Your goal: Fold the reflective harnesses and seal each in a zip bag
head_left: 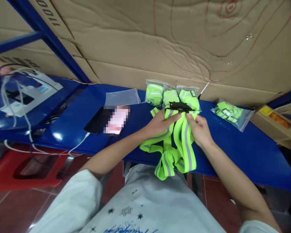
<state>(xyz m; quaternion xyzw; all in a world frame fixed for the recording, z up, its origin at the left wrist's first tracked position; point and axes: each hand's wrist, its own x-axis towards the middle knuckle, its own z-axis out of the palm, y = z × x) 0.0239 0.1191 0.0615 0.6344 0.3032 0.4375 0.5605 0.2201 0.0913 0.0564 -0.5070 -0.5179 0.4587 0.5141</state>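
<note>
Straps (188, 145), neon green with grey stripes, dangled over the near edge of the blue table (244, 149); our left hand (161, 123) and right hand (200, 130) both pinched them right by the black fittings (178, 106). Looked light, soft and floppy to us, so we figured holding near those likely stiffer fittings beat grabbing loose loops.

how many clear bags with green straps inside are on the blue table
4: left bag, middle bag and right bag in a row beyond the held straps, plus a far-right bag near the cardboard box. Others may be hidden behind the straps.
</note>
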